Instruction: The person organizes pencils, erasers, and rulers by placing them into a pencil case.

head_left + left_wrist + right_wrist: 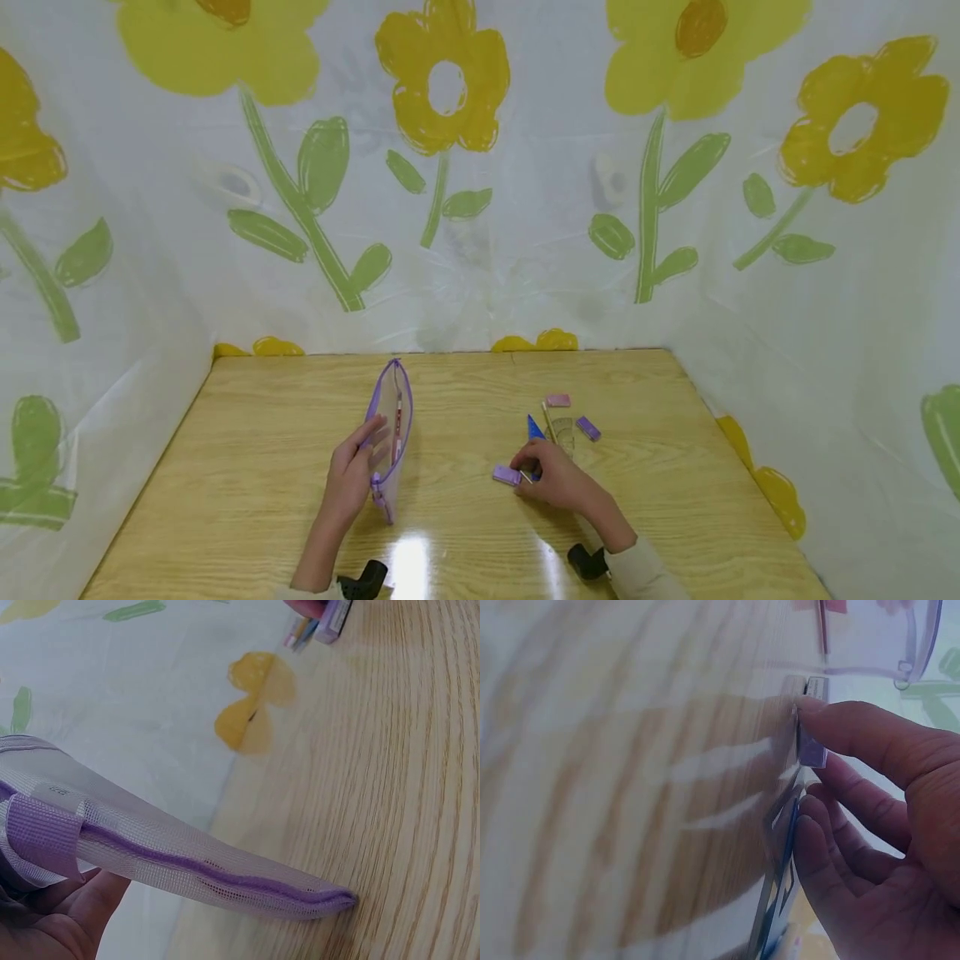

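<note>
My left hand (348,482) grips a translucent mesh pencil pouch (165,832) with purple trim, held upright on the left part of the table. Its mouth gapes, and a red-and-white pencil (398,417) shows inside. On the other side, my right hand (561,481) pinches one end of a small purple eraser (814,750) at the tabletop, thumb on one side and a finger on the other. Just beyond this hand lie a blue set square (534,428), a clear protractor (564,435) and a thin pale pencil (550,422). Part of this cluster is hidden by the hand.
A pink eraser (558,401) and another purple eraser (588,428) lie farther back on the wooden table (300,417). Flower-printed white sheeting (487,275) stands along the back and both sides. A black device sits at each wrist.
</note>
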Tool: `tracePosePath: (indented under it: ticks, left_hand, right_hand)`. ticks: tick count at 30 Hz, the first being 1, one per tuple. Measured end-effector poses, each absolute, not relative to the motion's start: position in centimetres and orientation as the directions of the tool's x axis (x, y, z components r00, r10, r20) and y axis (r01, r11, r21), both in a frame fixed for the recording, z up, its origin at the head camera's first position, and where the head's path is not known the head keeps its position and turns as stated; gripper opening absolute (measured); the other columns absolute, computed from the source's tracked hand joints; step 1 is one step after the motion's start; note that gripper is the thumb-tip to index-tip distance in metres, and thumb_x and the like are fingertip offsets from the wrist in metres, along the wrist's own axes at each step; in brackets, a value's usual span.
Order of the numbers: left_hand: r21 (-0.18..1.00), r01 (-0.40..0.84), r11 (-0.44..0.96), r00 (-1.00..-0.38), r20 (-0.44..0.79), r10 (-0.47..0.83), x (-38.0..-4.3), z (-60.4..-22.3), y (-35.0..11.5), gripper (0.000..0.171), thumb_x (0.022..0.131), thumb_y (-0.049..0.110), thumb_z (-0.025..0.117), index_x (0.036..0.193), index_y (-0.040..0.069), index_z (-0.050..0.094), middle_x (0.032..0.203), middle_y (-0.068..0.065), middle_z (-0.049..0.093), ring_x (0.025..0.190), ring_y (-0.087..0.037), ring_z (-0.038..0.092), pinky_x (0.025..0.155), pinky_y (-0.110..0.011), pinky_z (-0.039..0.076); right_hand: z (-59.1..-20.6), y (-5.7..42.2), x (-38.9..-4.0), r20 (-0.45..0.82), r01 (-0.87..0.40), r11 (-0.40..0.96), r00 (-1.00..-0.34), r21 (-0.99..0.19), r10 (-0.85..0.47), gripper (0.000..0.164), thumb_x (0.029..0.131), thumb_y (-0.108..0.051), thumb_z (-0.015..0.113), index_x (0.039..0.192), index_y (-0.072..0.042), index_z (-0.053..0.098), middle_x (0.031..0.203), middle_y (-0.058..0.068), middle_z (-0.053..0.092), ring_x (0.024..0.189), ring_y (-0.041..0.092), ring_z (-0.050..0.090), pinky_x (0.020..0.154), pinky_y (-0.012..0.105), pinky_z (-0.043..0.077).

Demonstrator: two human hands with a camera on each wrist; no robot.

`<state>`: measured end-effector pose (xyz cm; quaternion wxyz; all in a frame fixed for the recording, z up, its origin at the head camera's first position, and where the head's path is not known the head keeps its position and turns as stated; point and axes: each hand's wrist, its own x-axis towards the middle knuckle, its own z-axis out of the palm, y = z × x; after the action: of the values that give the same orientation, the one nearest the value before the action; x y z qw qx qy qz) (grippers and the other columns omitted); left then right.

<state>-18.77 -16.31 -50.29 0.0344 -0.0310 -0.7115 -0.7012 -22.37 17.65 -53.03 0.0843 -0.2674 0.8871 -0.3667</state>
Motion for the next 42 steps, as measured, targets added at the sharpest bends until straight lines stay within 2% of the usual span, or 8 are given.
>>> tracePosePath:
  ticks: [8,23,32,39,42]
  left_hand:
    - [0.993,0.116,0.033,-0.993,0.117,-0.017,-18.73,-50.28,-16.33,0.049,0.102,-0.008,0.02,0.148,-0.017,0.034,0.153,-0.034,0.039,0.137,-0.046,0.044,0.111,-0.032,0.048]
    - [0.994,0.111,0.025,-0.994,0.111,-0.007,-18.37,-49.94,-16.23,0.049,0.102,-0.008,0.021,0.148,-0.017,0.034,0.153,-0.034,0.038,0.139,-0.049,0.042,0.112,-0.038,0.046]
    - [0.994,0.105,0.025,-0.994,0.105,-0.009,-18.59,-50.16,-16.22,0.049,0.102,-0.008,0.02,0.149,-0.018,0.033,0.153,-0.035,0.037,0.14,-0.049,0.042,0.112,-0.037,0.047]
    - [0.996,0.089,0.019,-0.996,0.089,-0.011,-18.48,-50.04,-16.19,0.05,0.102,-0.008,0.02,0.149,-0.016,0.033,0.155,-0.032,0.037,0.14,-0.047,0.042,0.113,-0.037,0.046]
    - [0.996,0.09,0.015,-0.996,0.09,-0.011,-18.55,-50.1,-16.14,0.05,0.102,-0.009,0.02,0.149,-0.016,0.033,0.155,-0.032,0.037,0.14,-0.047,0.042,0.113,-0.038,0.045]
  right_hand:
    - [-52.85,17.51,-22.37,0.049,-0.408,0.6,-0.851,-0.688,-0.524,0.02,0.082,-0.011,0.084,0.098,-0.005,0.074,0.095,0.002,0.061,0.084,0.013,0.055,0.068,0.02,0.05]
    - [-53.01,17.14,-22.26,0.05,-0.395,0.617,-0.865,-0.681,-0.499,0.014,0.085,-0.007,0.078,0.098,-0.008,0.073,0.095,0.0,0.06,0.083,0.012,0.055,0.068,0.019,0.051]
    - [-52.98,17.03,-22.59,0.112,-0.404,0.535,-0.862,-0.742,-0.495,0.013,0.086,-0.007,0.077,0.097,-0.005,0.071,0.097,0.004,0.062,0.083,0.017,0.059,0.067,0.02,0.054]
    - [-53.46,17.23,-22.74,0.152,-0.387,0.47,-0.874,-0.793,-0.462,0.017,0.089,-0.009,0.075,0.105,-0.007,0.069,0.1,0.007,0.064,0.084,0.019,0.06,0.068,0.022,0.054]
    - [-53.34,17.07,-22.7,0.164,-0.372,0.446,-0.884,-0.814,-0.437,0.018,0.091,-0.008,0.074,0.108,-0.009,0.068,0.102,0.008,0.064,0.089,0.023,0.062,0.071,0.026,0.057]
